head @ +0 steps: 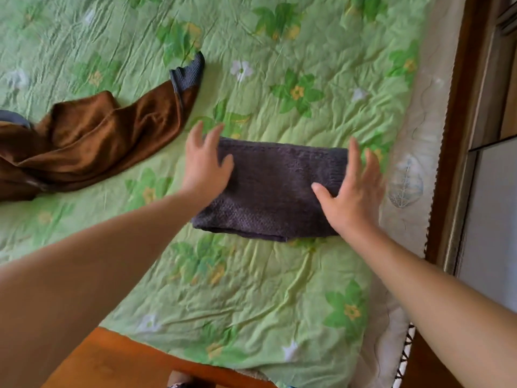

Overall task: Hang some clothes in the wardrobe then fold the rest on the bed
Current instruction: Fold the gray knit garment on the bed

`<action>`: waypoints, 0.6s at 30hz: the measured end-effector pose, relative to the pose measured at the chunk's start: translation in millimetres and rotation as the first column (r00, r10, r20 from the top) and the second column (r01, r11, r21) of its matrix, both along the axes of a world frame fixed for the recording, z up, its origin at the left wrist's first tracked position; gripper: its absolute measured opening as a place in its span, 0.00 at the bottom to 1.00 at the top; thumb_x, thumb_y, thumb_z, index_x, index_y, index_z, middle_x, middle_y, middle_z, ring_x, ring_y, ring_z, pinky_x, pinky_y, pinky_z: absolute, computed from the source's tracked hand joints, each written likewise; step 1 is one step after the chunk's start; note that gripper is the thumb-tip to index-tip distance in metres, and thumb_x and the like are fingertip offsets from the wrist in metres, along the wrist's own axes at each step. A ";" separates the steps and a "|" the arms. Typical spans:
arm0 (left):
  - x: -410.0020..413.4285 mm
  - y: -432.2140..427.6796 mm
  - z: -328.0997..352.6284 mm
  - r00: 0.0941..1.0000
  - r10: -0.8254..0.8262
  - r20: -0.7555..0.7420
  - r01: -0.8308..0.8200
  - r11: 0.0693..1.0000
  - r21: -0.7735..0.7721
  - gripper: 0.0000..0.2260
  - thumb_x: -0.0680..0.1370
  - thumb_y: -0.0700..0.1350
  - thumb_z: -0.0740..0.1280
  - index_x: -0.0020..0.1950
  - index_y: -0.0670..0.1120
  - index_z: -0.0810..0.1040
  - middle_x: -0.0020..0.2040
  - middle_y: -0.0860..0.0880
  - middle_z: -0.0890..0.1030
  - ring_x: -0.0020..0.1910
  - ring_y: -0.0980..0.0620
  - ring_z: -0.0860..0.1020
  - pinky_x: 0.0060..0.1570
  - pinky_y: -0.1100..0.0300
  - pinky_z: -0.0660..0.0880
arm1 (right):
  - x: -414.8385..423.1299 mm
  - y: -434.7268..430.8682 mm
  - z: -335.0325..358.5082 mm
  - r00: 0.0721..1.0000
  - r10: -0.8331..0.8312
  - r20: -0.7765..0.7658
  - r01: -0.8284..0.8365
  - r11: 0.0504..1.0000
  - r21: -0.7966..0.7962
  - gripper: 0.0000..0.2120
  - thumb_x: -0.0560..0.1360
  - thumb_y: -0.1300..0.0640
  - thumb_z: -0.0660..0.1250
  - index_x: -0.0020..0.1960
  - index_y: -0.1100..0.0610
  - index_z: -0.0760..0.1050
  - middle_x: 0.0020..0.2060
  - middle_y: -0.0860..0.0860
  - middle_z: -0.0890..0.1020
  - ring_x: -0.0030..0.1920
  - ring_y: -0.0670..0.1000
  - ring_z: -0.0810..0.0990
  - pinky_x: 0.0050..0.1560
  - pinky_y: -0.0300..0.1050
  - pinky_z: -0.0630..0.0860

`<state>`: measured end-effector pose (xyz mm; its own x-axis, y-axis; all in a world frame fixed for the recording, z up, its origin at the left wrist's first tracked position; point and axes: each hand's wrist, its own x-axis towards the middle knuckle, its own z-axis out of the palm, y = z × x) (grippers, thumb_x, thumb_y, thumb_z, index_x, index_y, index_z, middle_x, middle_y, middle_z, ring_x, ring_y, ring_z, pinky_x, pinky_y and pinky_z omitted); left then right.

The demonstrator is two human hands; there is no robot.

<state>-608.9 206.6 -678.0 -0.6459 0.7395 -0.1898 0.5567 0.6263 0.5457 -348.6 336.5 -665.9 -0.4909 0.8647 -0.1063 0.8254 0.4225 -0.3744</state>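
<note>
A dark purple-grey knitted garment (275,189) lies folded into a rectangle on the green floral bedspread (251,289). My left hand (207,163) rests at its left edge with the fingers spread and straight. At the right edge my right hand (354,191) lies flat on the knit, fingers extended and the thumb on top of the fabric. A brown velvety garment (92,144) with grey ribbed cuffs sprawls unfolded on the bed to the left, apart from both hands.
A wooden footboard (117,362) runs along the bed's near edge. On the right a white mattress border (419,152) meets a wooden frame (458,130), with a grey panel (492,228) beyond.
</note>
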 end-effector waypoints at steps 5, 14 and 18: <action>31.7 -17.3 -23.5 0.823 -0.483 -0.300 0.405 0.868 -0.288 0.32 0.80 0.68 0.50 0.82 0.62 0.45 0.83 0.45 0.45 0.82 0.43 0.43 0.76 0.32 0.45 | -37.0 -7.6 -14.2 0.833 0.476 0.283 -0.519 0.849 0.100 0.37 0.79 0.29 0.49 0.82 0.46 0.54 0.81 0.56 0.56 0.81 0.63 0.50 0.73 0.76 0.47; 9.0 -20.1 -79.1 0.718 -0.516 -0.467 0.439 0.857 -0.271 0.34 0.78 0.67 0.54 0.82 0.58 0.53 0.82 0.41 0.55 0.81 0.40 0.53 0.75 0.32 0.49 | -51.7 -16.8 -83.2 0.843 0.389 0.371 -0.456 0.884 0.109 0.37 0.76 0.24 0.43 0.81 0.37 0.49 0.83 0.52 0.49 0.81 0.66 0.44 0.65 0.85 0.46; 6.1 -11.1 -73.4 0.737 -0.516 -0.436 0.415 0.855 -0.311 0.34 0.78 0.67 0.55 0.82 0.59 0.54 0.82 0.41 0.55 0.81 0.40 0.54 0.75 0.32 0.49 | -59.6 -8.9 -83.4 0.840 0.381 0.386 -0.440 0.895 0.075 0.37 0.75 0.24 0.42 0.81 0.36 0.49 0.83 0.52 0.49 0.81 0.66 0.42 0.65 0.84 0.45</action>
<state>-602.8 195.4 -751.5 -0.2707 0.9565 -0.1091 0.9613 0.2747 0.0234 -408.1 327.5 -749.3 -0.7592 0.6118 -0.2222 0.6264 0.7795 0.0059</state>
